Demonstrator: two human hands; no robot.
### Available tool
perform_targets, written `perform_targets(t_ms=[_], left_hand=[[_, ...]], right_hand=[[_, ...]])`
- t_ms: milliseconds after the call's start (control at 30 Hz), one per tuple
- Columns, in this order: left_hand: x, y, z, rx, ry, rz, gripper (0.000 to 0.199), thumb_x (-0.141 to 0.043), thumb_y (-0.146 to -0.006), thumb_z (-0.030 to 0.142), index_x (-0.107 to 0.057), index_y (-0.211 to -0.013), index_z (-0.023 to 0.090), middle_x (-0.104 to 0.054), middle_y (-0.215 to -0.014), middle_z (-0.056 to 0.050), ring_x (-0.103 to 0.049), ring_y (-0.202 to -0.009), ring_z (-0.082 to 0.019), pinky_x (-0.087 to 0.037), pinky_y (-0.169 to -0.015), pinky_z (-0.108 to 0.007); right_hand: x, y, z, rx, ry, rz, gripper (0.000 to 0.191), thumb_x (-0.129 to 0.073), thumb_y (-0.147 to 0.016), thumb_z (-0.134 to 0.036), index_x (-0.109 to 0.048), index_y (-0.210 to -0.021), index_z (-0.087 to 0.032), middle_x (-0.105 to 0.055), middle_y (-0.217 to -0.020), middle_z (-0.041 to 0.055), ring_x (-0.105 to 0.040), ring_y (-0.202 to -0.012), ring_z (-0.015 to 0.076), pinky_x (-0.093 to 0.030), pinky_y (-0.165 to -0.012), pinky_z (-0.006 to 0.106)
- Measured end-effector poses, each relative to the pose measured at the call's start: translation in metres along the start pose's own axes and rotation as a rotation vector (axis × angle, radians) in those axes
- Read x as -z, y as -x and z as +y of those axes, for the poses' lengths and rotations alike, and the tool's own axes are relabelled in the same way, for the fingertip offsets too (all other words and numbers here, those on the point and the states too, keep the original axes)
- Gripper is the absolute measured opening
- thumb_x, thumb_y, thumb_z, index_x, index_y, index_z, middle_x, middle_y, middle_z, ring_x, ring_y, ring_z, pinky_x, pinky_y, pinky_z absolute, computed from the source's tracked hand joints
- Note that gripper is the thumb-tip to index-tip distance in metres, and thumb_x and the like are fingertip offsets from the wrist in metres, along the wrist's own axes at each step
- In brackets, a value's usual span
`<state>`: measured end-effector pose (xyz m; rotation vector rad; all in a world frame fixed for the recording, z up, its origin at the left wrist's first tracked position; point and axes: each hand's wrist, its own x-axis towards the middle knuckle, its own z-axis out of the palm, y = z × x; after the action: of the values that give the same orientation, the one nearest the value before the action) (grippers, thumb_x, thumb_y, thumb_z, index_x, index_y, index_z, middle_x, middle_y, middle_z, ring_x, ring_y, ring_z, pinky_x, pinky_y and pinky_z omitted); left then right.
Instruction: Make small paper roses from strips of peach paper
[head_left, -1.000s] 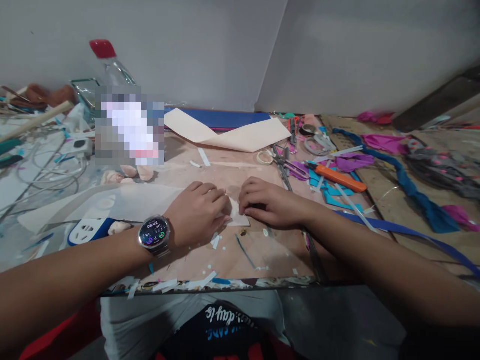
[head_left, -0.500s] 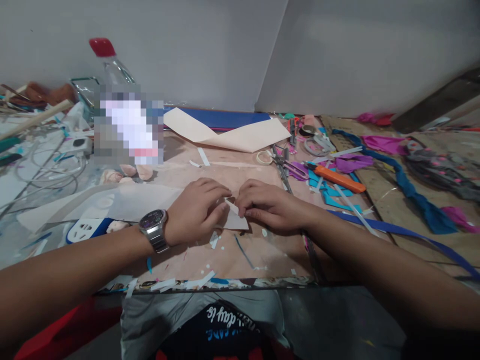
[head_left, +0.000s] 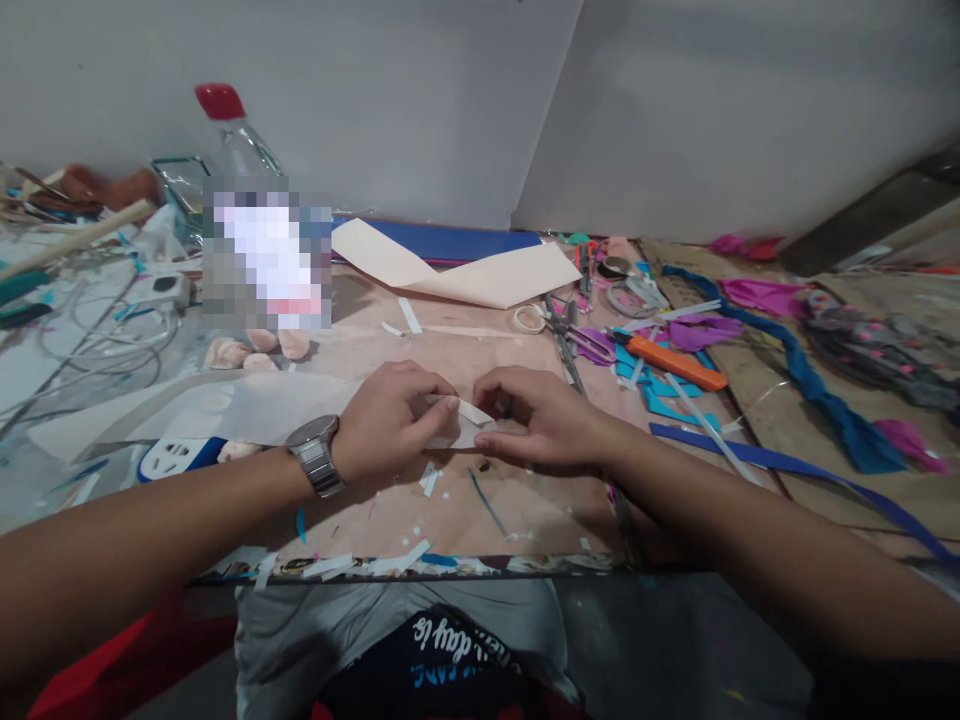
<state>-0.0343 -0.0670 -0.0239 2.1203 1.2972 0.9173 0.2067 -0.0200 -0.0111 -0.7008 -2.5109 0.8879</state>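
Note:
A white paper strip [head_left: 463, 432] lies on the pinkish work mat, its near end between my two hands, with a narrow folded edge on top. My left hand [head_left: 394, 410], a metal watch on its wrist, pinches the strip with thumb and fingers. From the right, my right hand [head_left: 529, 415] has its curled fingers and thumb round the strip's end. The long pale sheet [head_left: 262, 405] runs leftward from beneath my left hand, over part of a blue and white power strip [head_left: 176, 457].
Behind the hands lies a folded cream strip [head_left: 465, 280]. Scissors [head_left: 574, 333], an orange cutter [head_left: 679, 362] and fabric scraps are at right. A red-capped bottle [head_left: 244, 150], partly pixelated, stands at back left beside cables. Paper bits line the table's front edge.
My right thumb and fingers have spread a little apart at the paper's end. The folded edge shows more plainly between my hands. The view has shifted slightly.

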Motion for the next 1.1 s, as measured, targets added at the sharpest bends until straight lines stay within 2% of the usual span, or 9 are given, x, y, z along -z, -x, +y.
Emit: perform_targets(t_ms=[200, 333, 567, 1100], left_hand=[[0.001, 0.0, 0.0, -0.04, -0.026, 0.02, 0.023, -0.058, -0.097, 0.034, -0.076, -0.091, 0.021, -0.078, -0.087, -0.004, -0.067, -0.084, -0.021, -0.047, -0.083, -0.041], [0.001, 0.0, 0.0, -0.077, -0.065, 0.026, 0.024, -0.057, -0.097, 0.034, -0.076, -0.092, 0.021, -0.078, -0.088, -0.005, -0.068, -0.084, -0.022, -0.048, -0.084, -0.043], [0.0, 0.0, 0.001, -0.063, -0.052, 0.012, 0.025, -0.06, -0.097, 0.037, -0.077, -0.089, 0.021, -0.078, -0.085, -0.004, -0.069, -0.08, -0.02, -0.048, -0.08, -0.039], [-0.001, -0.002, 0.003, 0.059, 0.075, -0.008, 0.024, -0.06, -0.095, 0.034, -0.076, -0.086, 0.02, -0.079, -0.081, -0.002, -0.068, -0.072, -0.015, -0.048, -0.068, -0.031]], right_hand=[[-0.01, -0.001, -0.001, -0.014, -0.002, 0.104, 0.028, -0.067, -0.092, -0.021, -0.062, -0.119, -0.021, -0.071, -0.102, 0.0048, -0.065, -0.083, 0.0156, -0.051, -0.075, 0.027], [-0.012, -0.002, 0.002, 0.04, 0.036, 0.115, 0.021, -0.066, -0.094, -0.022, -0.065, -0.115, -0.021, -0.073, -0.097, 0.0041, -0.063, -0.075, 0.0142, -0.049, -0.069, 0.026], [-0.011, -0.002, 0.004, 0.12, 0.102, 0.146, 0.012, -0.066, -0.095, -0.022, -0.069, -0.106, -0.019, -0.074, -0.091, 0.0052, -0.065, -0.078, 0.0167, -0.05, -0.074, 0.029], [-0.007, -0.004, 0.006, 0.145, 0.154, 0.25, 0.005, -0.067, -0.093, -0.02, -0.071, -0.096, -0.021, -0.075, -0.086, 0.0038, -0.069, -0.081, 0.0186, -0.052, -0.076, 0.032]])
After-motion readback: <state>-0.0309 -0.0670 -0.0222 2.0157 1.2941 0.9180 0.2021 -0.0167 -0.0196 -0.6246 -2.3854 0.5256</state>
